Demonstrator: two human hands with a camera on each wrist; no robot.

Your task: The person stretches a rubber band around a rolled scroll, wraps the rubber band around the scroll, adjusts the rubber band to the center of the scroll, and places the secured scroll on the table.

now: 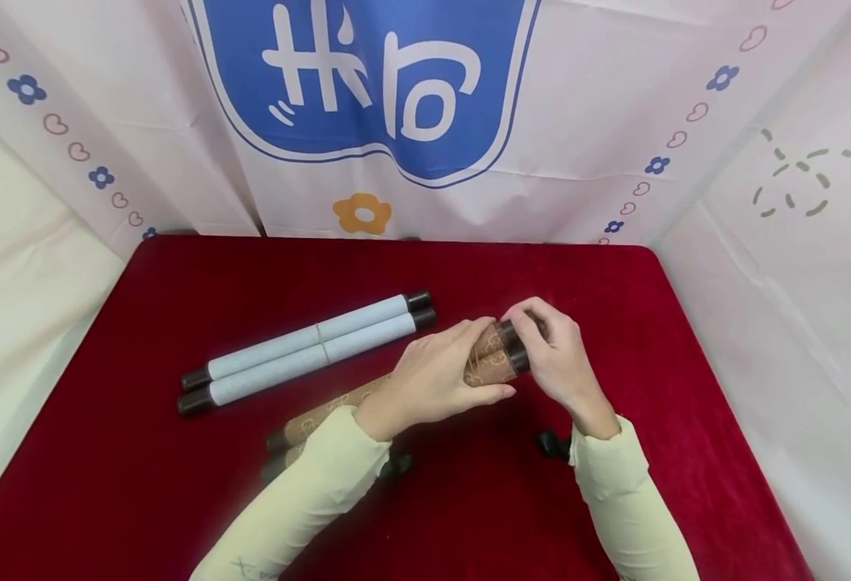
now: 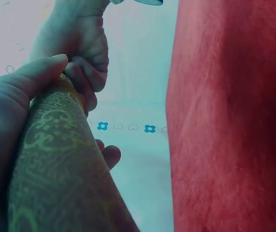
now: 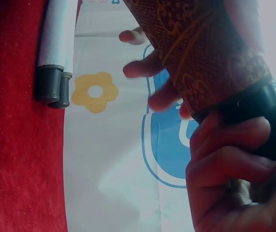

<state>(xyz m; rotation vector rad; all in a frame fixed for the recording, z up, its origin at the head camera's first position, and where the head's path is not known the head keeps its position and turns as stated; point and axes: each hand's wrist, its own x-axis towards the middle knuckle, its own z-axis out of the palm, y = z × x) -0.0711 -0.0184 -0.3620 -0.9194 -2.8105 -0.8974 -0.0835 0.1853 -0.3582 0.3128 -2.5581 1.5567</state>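
Note:
My left hand [image 1: 433, 375] grips a pair of brown patterned scrolls [image 1: 491, 367] near their right end, thumb on the near side and fingers over the far side. At that end, my right hand [image 1: 552, 351] curls its fingers around the dark end knobs [image 3: 244, 111]. A thin band [image 1: 478, 355] circles the brown pair beside the left hand. The scrolls slant from lower left to upper right, and my left forearm hides part of them. In the left wrist view, the brown patterned surface [image 2: 55, 145] runs toward the right hand's curled fingers [image 2: 87, 72].
Behind, to the left, two light blue scrolls [image 1: 309, 347] with dark knobs lie side by side under a thin band. A red cloth [image 1: 178, 500] covers the table. Printed white curtains [image 1: 585, 121] stand at its back and sides. Small dark pieces [image 1: 552, 444] show at the wrists.

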